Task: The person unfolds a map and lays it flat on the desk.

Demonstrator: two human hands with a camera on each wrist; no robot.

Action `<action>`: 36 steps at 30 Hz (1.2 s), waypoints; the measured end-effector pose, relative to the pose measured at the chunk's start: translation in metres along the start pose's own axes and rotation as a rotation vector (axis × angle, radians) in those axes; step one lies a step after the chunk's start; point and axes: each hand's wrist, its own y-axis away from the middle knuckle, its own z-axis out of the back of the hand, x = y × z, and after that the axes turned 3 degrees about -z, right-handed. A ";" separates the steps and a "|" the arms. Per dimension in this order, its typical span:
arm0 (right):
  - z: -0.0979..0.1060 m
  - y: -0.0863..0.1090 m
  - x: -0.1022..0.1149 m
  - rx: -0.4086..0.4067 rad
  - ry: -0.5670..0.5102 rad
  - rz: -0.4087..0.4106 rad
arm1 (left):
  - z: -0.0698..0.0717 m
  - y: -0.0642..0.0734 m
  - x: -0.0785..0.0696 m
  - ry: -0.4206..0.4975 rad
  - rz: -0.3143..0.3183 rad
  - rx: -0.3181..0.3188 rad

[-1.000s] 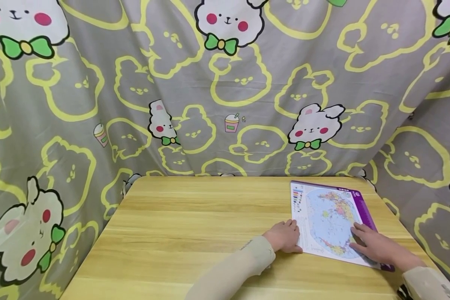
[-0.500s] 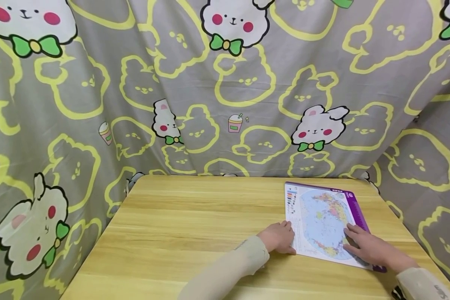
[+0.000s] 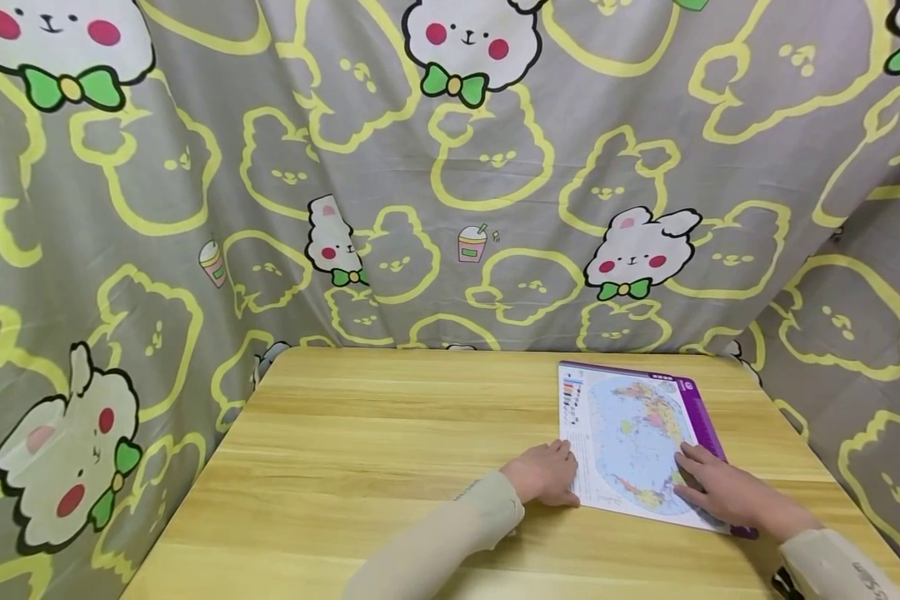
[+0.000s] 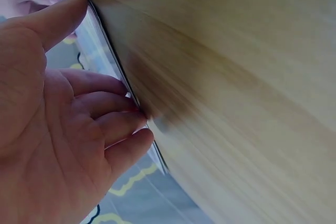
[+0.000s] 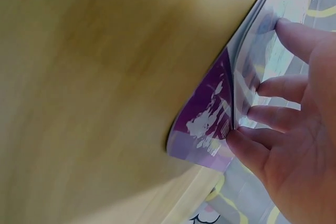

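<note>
A world map (image 3: 630, 425) with a purple border (image 3: 707, 427) lies flat on the right side of the wooden table. My left hand (image 3: 543, 473) rests at its left edge; in the left wrist view the thumb and fingertips (image 4: 143, 116) meet that edge. On the map's right part lies my right hand (image 3: 731, 487), fingers spread over the lower area. In the right wrist view its fingertips (image 5: 282, 23) touch the glossy map, whose upper layer is slightly parted from the purple one (image 5: 205, 114) beneath. Neither hand is curled round the map.
The wooden table (image 3: 360, 442) reaches to a grey curtain (image 3: 390, 183) with rabbit and bear drawings, which hangs behind it and on both sides. The map's far edge lies close to the table's back edge.
The map has slid left across the table, with both hands moving along with it. The hands keep the same places on it.
</note>
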 end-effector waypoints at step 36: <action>-0.004 -0.005 0.025 0.007 -0.020 0.096 | -0.018 0.033 0.031 0.027 -0.007 -0.031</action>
